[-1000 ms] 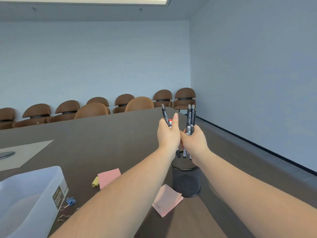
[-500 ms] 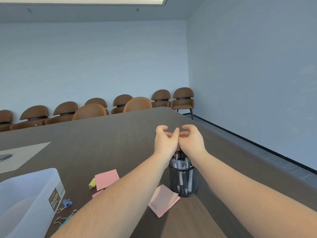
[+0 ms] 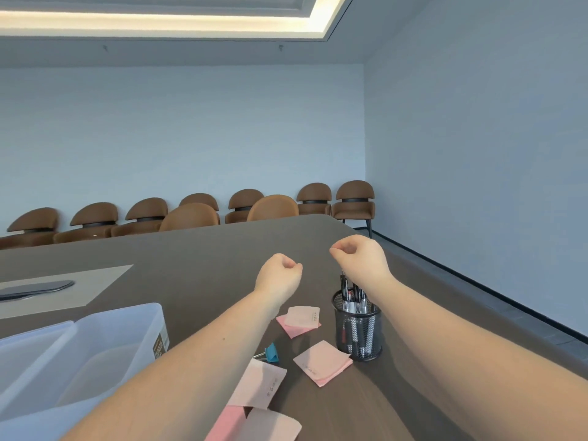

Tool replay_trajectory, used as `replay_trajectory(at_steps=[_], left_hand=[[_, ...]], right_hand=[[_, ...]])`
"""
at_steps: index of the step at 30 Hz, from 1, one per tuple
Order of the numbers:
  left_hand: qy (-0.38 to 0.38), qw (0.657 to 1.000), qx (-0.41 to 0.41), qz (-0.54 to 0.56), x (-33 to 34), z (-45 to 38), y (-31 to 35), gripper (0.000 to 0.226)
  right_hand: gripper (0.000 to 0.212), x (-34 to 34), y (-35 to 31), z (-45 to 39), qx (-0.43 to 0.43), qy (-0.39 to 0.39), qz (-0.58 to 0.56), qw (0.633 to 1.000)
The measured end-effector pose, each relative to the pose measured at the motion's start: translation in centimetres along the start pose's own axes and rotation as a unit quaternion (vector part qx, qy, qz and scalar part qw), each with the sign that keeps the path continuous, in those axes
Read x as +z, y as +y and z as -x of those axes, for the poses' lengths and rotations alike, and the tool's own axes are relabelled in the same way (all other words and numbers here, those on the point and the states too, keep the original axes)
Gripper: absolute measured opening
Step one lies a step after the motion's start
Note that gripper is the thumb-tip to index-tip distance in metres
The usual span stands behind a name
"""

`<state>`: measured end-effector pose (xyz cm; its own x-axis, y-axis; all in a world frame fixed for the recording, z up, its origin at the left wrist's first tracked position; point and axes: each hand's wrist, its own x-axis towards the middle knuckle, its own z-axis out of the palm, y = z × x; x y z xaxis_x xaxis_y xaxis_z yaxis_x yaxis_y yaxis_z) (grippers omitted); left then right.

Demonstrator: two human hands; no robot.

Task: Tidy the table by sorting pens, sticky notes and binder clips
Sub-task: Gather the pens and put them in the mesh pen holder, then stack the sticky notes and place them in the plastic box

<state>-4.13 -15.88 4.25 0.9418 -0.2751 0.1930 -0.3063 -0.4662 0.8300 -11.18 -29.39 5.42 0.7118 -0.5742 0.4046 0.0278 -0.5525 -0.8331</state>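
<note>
A black mesh pen cup [image 3: 358, 337] stands on the dark table [image 3: 197, 259] with several pens [image 3: 351, 292] upright in it. My right hand [image 3: 361, 257] hovers just above the cup, fingers curled, holding nothing. My left hand [image 3: 280, 275] floats to the cup's left, also loosely closed and empty. Pink sticky notes lie around: one pad [image 3: 300, 319] left of the cup, one [image 3: 323, 362] in front of it, more [image 3: 259, 385] nearer me. A blue binder clip [image 3: 270, 353] peeks out beside my left forearm.
A translucent plastic bin [image 3: 95, 348] with compartments stands at the near left. A light mat [image 3: 92, 281] with a dark flat object [image 3: 35, 288] lies at the far left. Brown chairs [image 3: 273, 206] line the table's far side. The table's right edge runs close past the cup.
Both hands held pens above the cup, lowered them in and let go. Now the hands are apart and empty, and the view has tilted up and shifted left.
</note>
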Motion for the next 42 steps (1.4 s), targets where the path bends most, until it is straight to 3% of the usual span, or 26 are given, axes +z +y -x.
replay_trajectory(at_steps=[4, 7, 11, 14, 17, 20, 25, 30, 32, 35, 42], left_hand=[[-0.077, 0.990, -0.052, -0.110, -2.9, 2.9, -2.1, 0.011], [-0.144, 0.957, -0.093, -0.236, -4.8, 5.5, -4.6, 0.021], [-0.199, 0.919, -0.119, -0.319, -6.5, 8.1, -8.1, 0.056], [-0.194, 0.930, -0.149, -0.273, -6.7, 8.5, -10.4, 0.082], [-0.158, 0.946, -0.150, -0.241, -6.1, 8.1, -11.5, 0.088], [-0.134, 0.938, -0.154, -0.281, -5.1, 7.8, -11.7, 0.080], [-0.122, 0.927, -0.175, -0.309, -3.3, 7.2, -12.5, 0.077], [-0.126, 0.927, -0.185, -0.302, -3.3, 6.3, -12.8, 0.073], [-0.111, 0.944, -0.170, -0.260, -3.7, 5.9, -12.7, 0.061], [-0.076, 0.967, -0.149, -0.191, -5.1, 5.5, -12.7, 0.041], [-0.086, 0.976, -0.129, -0.153, -9.3, 6.0, -11.7, 0.033]], right_hand=[[0.013, 0.6, -1.1, 2.9, -0.019, -0.068, 0.058, 0.996], [0.016, 2.1, -0.4, 5.6, -0.035, -0.169, 0.157, 0.972], [0.041, 4.2, 1.4, 8.4, -0.037, -0.285, 0.309, 0.907], [0.052, 5.2, 2.3, 9.7, -0.007, -0.340, 0.376, 0.862], [0.053, 6.2, 3.0, 10.2, 0.023, -0.324, 0.390, 0.861], [0.046, 7.2, 3.8, 10.1, 0.036, -0.307, 0.387, 0.869], [0.041, 8.3, 4.5, 9.9, -0.016, -0.329, 0.411, 0.850], [0.031, 8.5, 5.3, 9.0, -0.006, -0.260, 0.387, 0.885], [0.035, 8.6, 5.7, 8.8, 0.017, -0.219, 0.394, 0.892], [0.047, 9.3, 6.2, 8.5, 0.041, -0.218, 0.434, 0.873], [0.069, 10.4, 5.7, 8.0, 0.064, -0.263, 0.438, 0.857]])
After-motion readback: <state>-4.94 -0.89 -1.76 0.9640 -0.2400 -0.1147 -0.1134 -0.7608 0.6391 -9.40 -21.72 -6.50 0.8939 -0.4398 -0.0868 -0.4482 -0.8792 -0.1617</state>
